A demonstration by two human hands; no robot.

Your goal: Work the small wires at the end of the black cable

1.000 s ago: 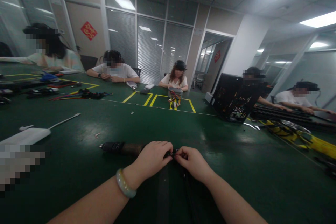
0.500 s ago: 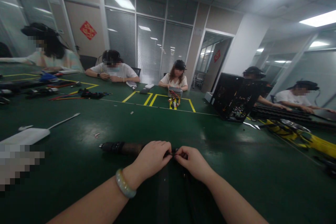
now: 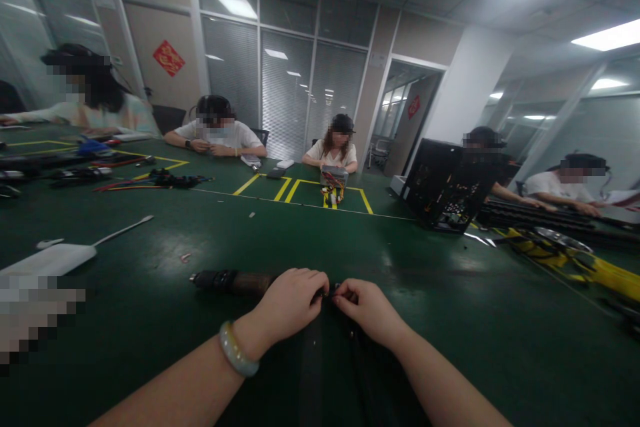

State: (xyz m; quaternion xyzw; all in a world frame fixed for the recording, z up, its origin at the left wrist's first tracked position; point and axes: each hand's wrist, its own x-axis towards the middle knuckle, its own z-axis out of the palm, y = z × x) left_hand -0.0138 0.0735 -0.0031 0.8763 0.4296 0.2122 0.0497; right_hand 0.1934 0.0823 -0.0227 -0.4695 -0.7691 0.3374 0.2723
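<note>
My left hand (image 3: 294, 295), a bangle at its wrist, is closed in a pinch over the middle of the table. Close beside it, my right hand (image 3: 367, 310) pinches with thumb and forefinger. A small dark piece shows between the fingertips, too small to name. Behind my left hand lies a dark cylindrical tool (image 3: 245, 283) with a metal tip pointing left, like an electric screwdriver; its right end is hidden. A thin dark strip or cable (image 3: 354, 353) runs from below my right hand towards me.
A white adapter with a cable (image 3: 60, 259) lies at left. Wires (image 3: 165, 179) and a bundle-wired grey box (image 3: 334, 177) are farther back. A black computer case (image 3: 440, 187) stands at right, near yellow straps (image 3: 605, 273). Several people sit around the green table (image 3: 225, 240).
My fingertips have shifted very slightly, with a little more gap between the hands. At far right, a co-worker has a pale, red-edged item near the hands.
</note>
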